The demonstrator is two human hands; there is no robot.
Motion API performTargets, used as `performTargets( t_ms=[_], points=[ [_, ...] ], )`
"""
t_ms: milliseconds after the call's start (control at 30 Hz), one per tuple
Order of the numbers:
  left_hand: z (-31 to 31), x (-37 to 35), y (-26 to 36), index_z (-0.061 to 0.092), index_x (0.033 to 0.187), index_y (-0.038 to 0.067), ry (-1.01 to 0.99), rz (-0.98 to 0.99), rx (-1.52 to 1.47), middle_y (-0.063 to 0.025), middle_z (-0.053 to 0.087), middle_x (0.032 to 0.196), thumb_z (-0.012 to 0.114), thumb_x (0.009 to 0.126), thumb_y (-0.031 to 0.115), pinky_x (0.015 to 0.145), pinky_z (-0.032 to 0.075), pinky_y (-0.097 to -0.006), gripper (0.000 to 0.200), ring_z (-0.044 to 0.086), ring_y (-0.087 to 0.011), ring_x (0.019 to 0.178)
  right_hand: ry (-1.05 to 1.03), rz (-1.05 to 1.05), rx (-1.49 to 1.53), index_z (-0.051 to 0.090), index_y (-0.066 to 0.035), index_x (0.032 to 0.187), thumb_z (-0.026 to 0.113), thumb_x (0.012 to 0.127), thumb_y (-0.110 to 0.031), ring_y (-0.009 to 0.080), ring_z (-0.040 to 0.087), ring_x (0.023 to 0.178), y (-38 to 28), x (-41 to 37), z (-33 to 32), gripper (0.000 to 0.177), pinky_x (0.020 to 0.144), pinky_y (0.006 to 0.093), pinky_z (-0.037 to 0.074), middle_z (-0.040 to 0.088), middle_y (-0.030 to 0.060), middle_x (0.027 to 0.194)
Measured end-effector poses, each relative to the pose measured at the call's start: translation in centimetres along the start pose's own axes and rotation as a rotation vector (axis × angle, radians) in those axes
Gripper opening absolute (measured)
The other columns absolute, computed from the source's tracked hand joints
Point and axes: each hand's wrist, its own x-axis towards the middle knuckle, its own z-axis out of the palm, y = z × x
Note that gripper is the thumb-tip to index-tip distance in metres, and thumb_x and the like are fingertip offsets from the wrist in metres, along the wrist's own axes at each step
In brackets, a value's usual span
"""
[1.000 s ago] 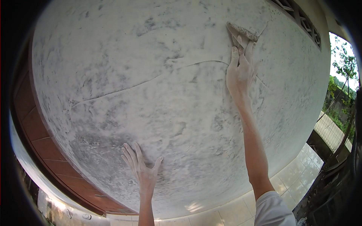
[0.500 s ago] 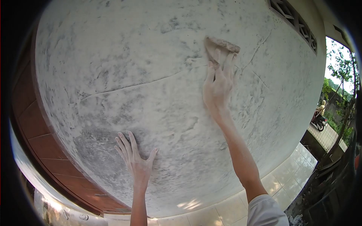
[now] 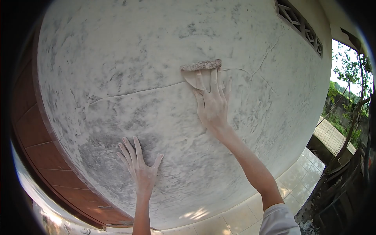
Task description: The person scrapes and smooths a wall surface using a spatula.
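Observation:
My right hand (image 3: 213, 107), coated in pale dust, presses a dusty piece of sandpaper (image 3: 201, 69) against the wall (image 3: 156, 51). The sandpaper's top edge curls outward and shows a rough brownish side. My fingers lie over its lower part, near a long crack that runs across the wall. Lower down on the left, my left hand (image 3: 143, 170) rests flat on the wall with its fingers spread and holds nothing. Around it the white surface is patchy grey and uneven.
A reddish-brown wooden frame (image 3: 55, 168) borders the wall on the left. At upper right is a vent block (image 3: 299, 21). Pale floor tiles (image 3: 243, 215) run along the wall's base. A tree (image 3: 354, 102) stands outside on the right.
My right hand has slid the sandpaper left and down across the wall, and its angle has turned. My left hand has stayed in place. The motorbike outside is out of sight.

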Motion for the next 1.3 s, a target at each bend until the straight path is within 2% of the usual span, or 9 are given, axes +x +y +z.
performTargets(
  t_ms=[67,233,300,500,633,733,900,1100,1300],
  points=[
    [-0.4,0.1,-0.2,0.023,0.15,0.008,-0.011,0.023,-0.007,-0.0195,0.012,0.156,0.076,0.074,0.04,0.116,0.009,-0.0539,0.098,0.008,-0.0378,0.144,-0.183,-0.255,-0.02,0.046,-0.014,0.14,0.045,0.098,-0.025,0.0355,0.027,0.14,0.6,0.1,-1.3,0.043,0.114,0.0541,0.009,0.033,0.0235,0.147],
    [-1.3,0.3,-2.1,0.024,0.149,0.009,-0.004,0.059,-0.07,-0.0177,0.014,0.156,0.075,0.075,0.04,0.116,0.009,-0.0543,0.095,0.01,-0.0377,0.144,-0.028,0.53,0.141,0.051,-0.012,0.136,0.044,0.099,-0.029,0.0321,0.027,0.14,6.2,3.4,-0.4,0.041,0.114,0.0488,0.018,0.032,0.0208,0.149],
    [-1.4,0.5,-2.1,0.025,0.149,0.01,0.011,0.061,-0.106,-0.0166,0.016,0.156,0.074,0.075,0.042,0.115,0.01,-0.0551,0.094,0.011,-0.0378,0.144,0.219,0.469,0.155,0.049,-0.01,0.137,0.043,0.1,-0.029,0.0335,0.025,0.141,3.6,3.2,1.3,0.043,0.113,0.0491,0.018,0.031,0.0216,0.149],
    [-1.5,0.4,-2.5,0.026,0.149,0.011,0.032,0.076,-0.119,-0.016,0.016,0.156,0.074,0.075,0.041,0.115,0.011,-0.0552,0.093,0.013,-0.0376,0.143,-0.166,-0.288,0.025,0.042,-0.007,0.141,0.046,0.099,-0.027,0.037,0.026,0.14,-1.2,0.0,-0.5,0.048,0.114,0.0533,0.009,0.025,0.0227,0.151],
    [-2.1,0.0,-4.7,0.022,0.15,0.011,-0.02,0.083,-0.065,-0.016,0.014,0.156,0.075,0.074,0.037,0.116,0.009,-0.0529,0.096,0.011,-0.0363,0.144,0.11,0.519,0.202,0.042,-0.004,0.14,0.044,0.099,-0.027,0.0353,0.02,0.142,5.9,3.9,-0.9,0.048,0.115,0.0511,0.008,0.025,0.0215,0.152],
    [-2.2,0.0,-5.1,0.022,0.15,0.012,-0.011,0.092,-0.053,-0.0153,0.015,0.156,0.075,0.074,0.038,0.116,0.009,-0.0529,0.096,0.012,-0.0361,0.144,0.194,0.512,0.192,0.047,-0.008,0.138,0.041,0.101,-0.029,0.035,0.018,0.143,3.3,2.5,1.7,0.043,0.116,0.0461,0.013,0.024,0.0214,0.152],
    [-2.0,0.0,-5.1,0.023,0.15,0.012,0.016,0.107,-0.053,-0.015,0.015,0.156,0.074,0.075,0.039,0.117,0.009,-0.053,0.095,0.013,-0.0355,0.144,-0.202,-0.195,0.003,0.048,-0.008,0.138,0.044,0.099,-0.025,0.0327,0.021,0.142,-2.0,-1.1,-1.0,0.043,0.114,0.0534,0.008,0.027,0.0211,0.151],
    [-2.3,-0.1,-5.6,0.023,0.15,0.012,-0.035,0.118,-0.061,-0.0148,0.016,0.156,0.073,0.076,0.041,0.116,0.009,-0.0537,0.094,0.012,-0.0355,0.144,0.215,0.584,0.297,0.048,-0.01,0.137,0.038,0.101,-0.031,0.0335,0.029,0.139,5.1,3.6,-0.1,0.044,0.114,0.0514,0.015,0.028,0.0171,0.152],
    [-2.0,-0.1,-5.4,0.023,0.15,0.013,0.014,0.129,-0.04,-0.014,0.016,0.156,0.073,0.075,0.042,0.116,0.009,-0.0529,0.095,0.013,-0.0347,0.144,-0.14,-0.106,0.021,0.05,-0.007,0.136,0.044,0.099,-0.025,0.0347,0.023,0.141,-3.2,-0.3,-0.5,0.041,0.116,0.045,0.015,0.028,0.0199,0.151]
  ],
)
